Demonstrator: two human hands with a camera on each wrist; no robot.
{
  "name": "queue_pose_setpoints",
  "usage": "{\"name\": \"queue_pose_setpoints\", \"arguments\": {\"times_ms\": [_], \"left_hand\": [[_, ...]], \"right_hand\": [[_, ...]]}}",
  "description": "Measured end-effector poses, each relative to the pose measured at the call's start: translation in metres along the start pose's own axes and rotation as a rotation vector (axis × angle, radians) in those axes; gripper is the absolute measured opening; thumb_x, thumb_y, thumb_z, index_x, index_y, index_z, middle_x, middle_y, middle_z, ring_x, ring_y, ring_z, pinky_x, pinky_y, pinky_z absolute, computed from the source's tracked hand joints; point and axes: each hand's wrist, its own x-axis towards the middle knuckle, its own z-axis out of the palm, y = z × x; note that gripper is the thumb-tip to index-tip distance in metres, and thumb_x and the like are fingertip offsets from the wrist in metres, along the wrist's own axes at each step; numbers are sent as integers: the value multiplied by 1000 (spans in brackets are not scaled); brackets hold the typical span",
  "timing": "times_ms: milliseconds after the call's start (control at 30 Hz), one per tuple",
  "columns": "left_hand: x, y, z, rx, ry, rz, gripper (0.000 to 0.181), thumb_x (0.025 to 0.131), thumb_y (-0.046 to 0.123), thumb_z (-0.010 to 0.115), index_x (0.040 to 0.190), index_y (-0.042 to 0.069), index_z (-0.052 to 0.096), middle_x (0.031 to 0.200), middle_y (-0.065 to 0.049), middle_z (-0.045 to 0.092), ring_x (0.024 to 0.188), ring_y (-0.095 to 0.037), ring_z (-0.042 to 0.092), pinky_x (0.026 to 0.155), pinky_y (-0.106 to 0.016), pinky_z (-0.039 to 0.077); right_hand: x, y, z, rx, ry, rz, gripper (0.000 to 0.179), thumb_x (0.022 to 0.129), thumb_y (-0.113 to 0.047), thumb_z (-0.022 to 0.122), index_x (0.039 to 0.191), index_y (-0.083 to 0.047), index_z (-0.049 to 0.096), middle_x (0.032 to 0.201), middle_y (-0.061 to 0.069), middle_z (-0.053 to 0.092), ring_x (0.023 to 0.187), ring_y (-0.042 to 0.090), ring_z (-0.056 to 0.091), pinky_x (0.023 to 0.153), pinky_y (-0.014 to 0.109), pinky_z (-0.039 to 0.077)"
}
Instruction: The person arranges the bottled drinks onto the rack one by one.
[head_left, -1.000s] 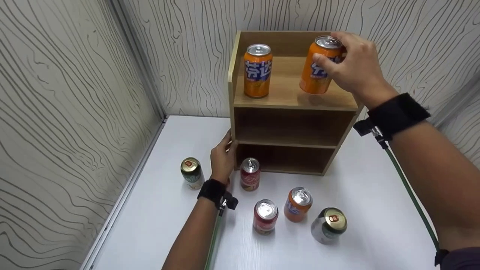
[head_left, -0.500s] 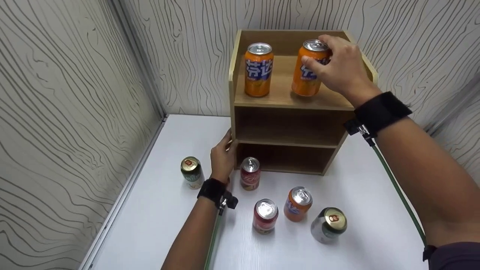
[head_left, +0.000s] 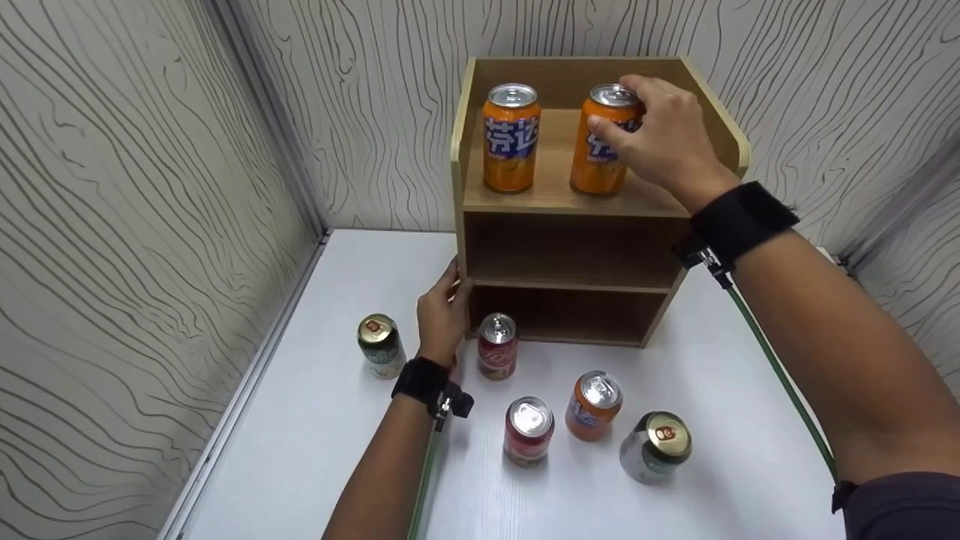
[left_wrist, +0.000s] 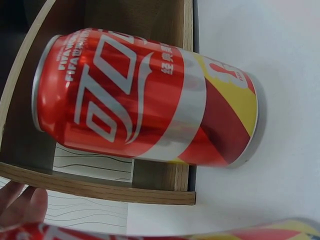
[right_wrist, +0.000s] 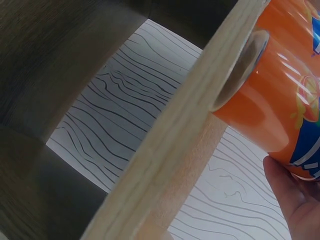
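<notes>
My right hand [head_left: 664, 135] holds an orange soda can [head_left: 594, 171] near its top, thumb in front and fingers behind. Its base is right at the front of the top board of a small wooden shelf [head_left: 547, 202]. In the right wrist view that base overlaps the board's edge. Another orange soda can [head_left: 510, 154] stands upright to its left. Low on the shelf's left side, my left hand [head_left: 441, 319] rests extended fingers against the outer panel. Beside it stands a red cola can [left_wrist: 125, 95], in front of the bottom compartment.
On the white table [head_left: 337, 465] stand a green-and-white can [head_left: 381, 349] at left, and a red can [head_left: 529, 431], an orange can [head_left: 592, 405] and another green-and-white can [head_left: 655, 448] in front. Another red can [left_wrist: 165, 237] lies close under the left wrist. A patterned wall [head_left: 375, 112] backs the shelf.
My right hand has carried the orange soda can left and down, closer to the other one and to the top board. The left hand stays against the shelf's side.
</notes>
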Motion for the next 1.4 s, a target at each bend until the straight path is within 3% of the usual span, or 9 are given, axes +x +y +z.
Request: {"name": "queue_pose_setpoints", "arguments": {"times_ms": [800, 1400], "left_hand": [[0, 1, -1, -10, 15, 8, 46, 105, 20, 65, 150, 12, 59, 143, -15, 67, 116, -37, 75, 100, -41, 63], [0, 0, -1, -2, 14, 17, 46, 105, 22, 66, 148, 8, 60, 140, -17, 69, 118, -38, 74, 100, -41, 63]], "right_hand": [[-6, 5, 7, -1, 21, -61, 73, 101, -45, 67, 153, 2, 47, 143, 25, 58, 130, 40, 59, 110, 57, 55], [-12, 6, -1, -2, 7, -55, 79, 99, -46, 71, 157, -2, 41, 152, 21, 52, 140, 39, 53, 116, 57, 50]]}}
